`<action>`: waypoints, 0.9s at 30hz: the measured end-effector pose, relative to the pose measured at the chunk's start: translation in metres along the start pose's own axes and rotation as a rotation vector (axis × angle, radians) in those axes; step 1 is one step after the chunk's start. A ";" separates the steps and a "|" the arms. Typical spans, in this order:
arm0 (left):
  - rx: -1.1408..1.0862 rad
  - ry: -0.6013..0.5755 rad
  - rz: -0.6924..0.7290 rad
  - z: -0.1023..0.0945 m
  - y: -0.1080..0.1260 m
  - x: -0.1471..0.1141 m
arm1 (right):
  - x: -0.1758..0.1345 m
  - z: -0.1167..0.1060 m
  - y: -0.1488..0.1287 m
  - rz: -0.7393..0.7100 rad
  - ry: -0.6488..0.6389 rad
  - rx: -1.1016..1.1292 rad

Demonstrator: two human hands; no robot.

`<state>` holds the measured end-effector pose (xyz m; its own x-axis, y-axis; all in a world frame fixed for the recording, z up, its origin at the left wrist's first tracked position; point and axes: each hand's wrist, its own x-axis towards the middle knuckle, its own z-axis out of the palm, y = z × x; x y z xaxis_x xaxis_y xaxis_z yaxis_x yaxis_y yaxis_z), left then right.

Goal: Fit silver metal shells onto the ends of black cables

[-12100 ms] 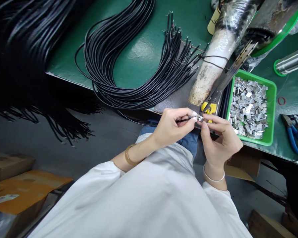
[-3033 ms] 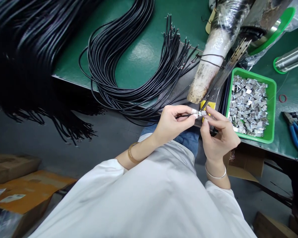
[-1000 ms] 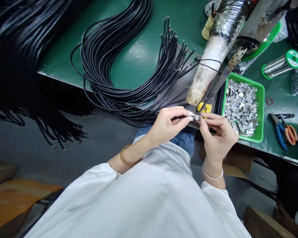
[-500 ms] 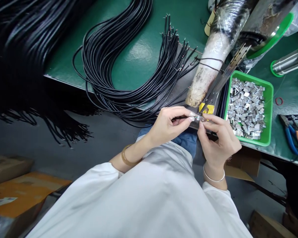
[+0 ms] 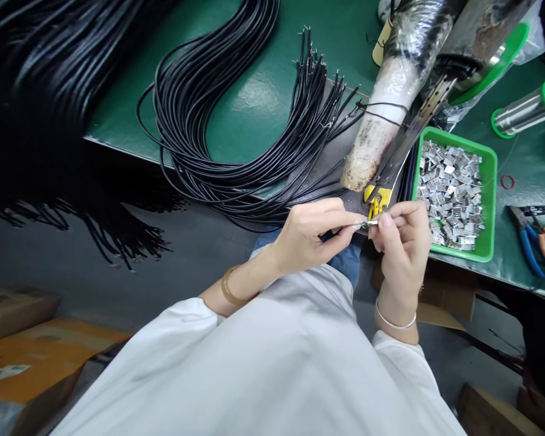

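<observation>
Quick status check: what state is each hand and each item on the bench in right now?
Left hand: pinched on a black cable end.
Right hand: pinched on a small metal shell at the cable tip.
Black cable bundle: looped on the green mat, ends fanned out.
Green tray: filled with loose metal shells.
Blue-handled pliers: lying flat, unused.
Solder spool: lying on its side.

Tiny metal piece (image 5: 371,223) between pinching fingertips, too small to identify; cable end hidden.
</observation>
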<state>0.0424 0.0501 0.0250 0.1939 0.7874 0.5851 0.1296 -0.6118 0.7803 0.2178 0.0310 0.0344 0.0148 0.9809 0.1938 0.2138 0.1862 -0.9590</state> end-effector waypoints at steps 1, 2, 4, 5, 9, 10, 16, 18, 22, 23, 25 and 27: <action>-0.034 0.004 -0.054 -0.001 0.000 0.000 | -0.001 0.000 0.001 -0.040 0.007 -0.041; -0.087 -0.001 -0.132 -0.001 -0.001 0.001 | -0.002 0.001 0.002 -0.104 0.021 -0.104; -0.237 -0.034 -0.319 -0.002 -0.002 0.002 | -0.004 0.001 0.005 -0.281 0.058 -0.283; -0.317 -0.058 -0.403 -0.002 -0.002 0.003 | -0.005 0.001 0.007 -0.379 0.074 -0.379; -0.455 -0.077 -0.591 0.001 -0.004 0.004 | -0.007 0.000 0.011 -0.555 0.090 -0.614; -0.443 -0.060 -0.611 0.002 -0.004 0.004 | -0.008 0.000 0.011 -0.517 0.119 -0.612; -0.389 0.017 -0.638 0.010 -0.005 0.002 | -0.009 0.000 0.003 -0.458 0.516 -0.255; -0.372 0.033 -0.651 0.011 -0.006 0.004 | -0.008 0.001 0.003 -0.457 0.506 -0.252; -0.349 0.056 -0.672 0.015 -0.008 0.006 | -0.008 0.005 0.011 -0.471 0.322 -0.451; -0.345 0.060 -0.671 0.016 -0.008 0.007 | -0.008 0.006 0.013 -0.484 0.281 -0.495; -0.331 0.071 -0.662 0.017 -0.009 0.008 | -0.007 0.008 0.016 -0.494 0.240 -0.529; -0.309 0.085 -0.649 0.019 -0.009 0.009 | -0.004 0.010 0.018 -0.479 0.237 -0.504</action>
<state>0.0610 0.0612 0.0190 0.0931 0.9956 -0.0124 -0.0907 0.0209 0.9957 0.2115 0.0306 0.0145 0.0055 0.7496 0.6619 0.6718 0.4875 -0.5577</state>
